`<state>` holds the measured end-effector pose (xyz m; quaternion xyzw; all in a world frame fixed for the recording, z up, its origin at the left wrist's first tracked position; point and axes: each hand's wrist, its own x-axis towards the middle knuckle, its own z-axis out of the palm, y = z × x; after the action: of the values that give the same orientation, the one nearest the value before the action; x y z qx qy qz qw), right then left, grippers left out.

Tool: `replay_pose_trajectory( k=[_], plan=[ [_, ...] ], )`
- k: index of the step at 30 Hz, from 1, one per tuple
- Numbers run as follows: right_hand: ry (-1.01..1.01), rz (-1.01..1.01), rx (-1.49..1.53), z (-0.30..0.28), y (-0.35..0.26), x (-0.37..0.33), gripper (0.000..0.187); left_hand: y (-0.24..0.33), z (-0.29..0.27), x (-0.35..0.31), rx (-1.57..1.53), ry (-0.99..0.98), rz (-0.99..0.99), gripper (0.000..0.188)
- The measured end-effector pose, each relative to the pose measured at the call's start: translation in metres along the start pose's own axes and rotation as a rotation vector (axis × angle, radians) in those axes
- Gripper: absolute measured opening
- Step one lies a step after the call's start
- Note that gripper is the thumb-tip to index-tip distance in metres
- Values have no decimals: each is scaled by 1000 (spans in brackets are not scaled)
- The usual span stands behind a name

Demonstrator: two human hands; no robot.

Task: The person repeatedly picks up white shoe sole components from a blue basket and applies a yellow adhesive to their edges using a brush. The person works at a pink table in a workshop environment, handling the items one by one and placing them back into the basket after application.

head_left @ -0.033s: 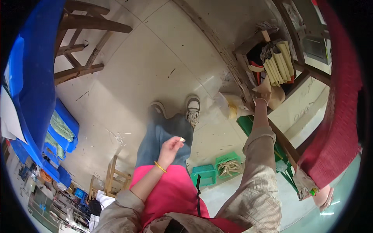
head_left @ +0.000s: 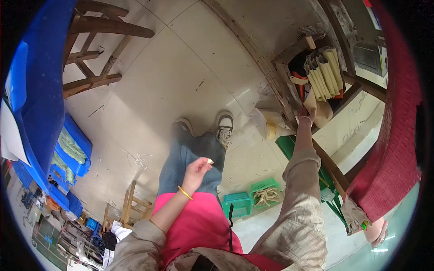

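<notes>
My left hand (head_left: 195, 175) is held in front of my pink apron (head_left: 194, 221), above my jeans. Its fingers curl into a pinch, and a small pale bit (head_left: 209, 161) shows at the fingertips; whether it is held or wrapped on a finger is unclear. My right arm stretches out to the far right. There my right hand (head_left: 306, 115) is among cream sheet-like pieces (head_left: 322, 114) at a wooden box (head_left: 282, 72), its fingers largely hidden. Just beyond it, a row of folded cream strips (head_left: 323, 77) lies in the box.
A clear plastic container with yellowish contents (head_left: 270, 130) stands near the box. Green baskets (head_left: 264, 184) sit at the lower right, one with pale strips. Red cloth (head_left: 384, 180) hangs on the right. Blue bins (head_left: 74, 144) and wooden stools (head_left: 104, 29) are on the left.
My right hand has shifted slightly toward me beside the cream pieces. My left hand has barely moved.
</notes>
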<state>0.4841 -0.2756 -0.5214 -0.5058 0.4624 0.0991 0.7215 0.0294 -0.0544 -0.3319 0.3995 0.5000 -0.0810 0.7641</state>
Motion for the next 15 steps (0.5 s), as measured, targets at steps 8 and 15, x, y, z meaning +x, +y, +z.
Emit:
replay_pose_trajectory(
  k=[8, 15],
  plan=[
    [32, 4, -96, -41, -4, -111, 27, 64, 60, 54, -82, -178, 13, 39],
    [-547, 181, -705, -86, 97, -318, 51, 87, 113, 60, -343, 23, -360, 39]
  ],
)
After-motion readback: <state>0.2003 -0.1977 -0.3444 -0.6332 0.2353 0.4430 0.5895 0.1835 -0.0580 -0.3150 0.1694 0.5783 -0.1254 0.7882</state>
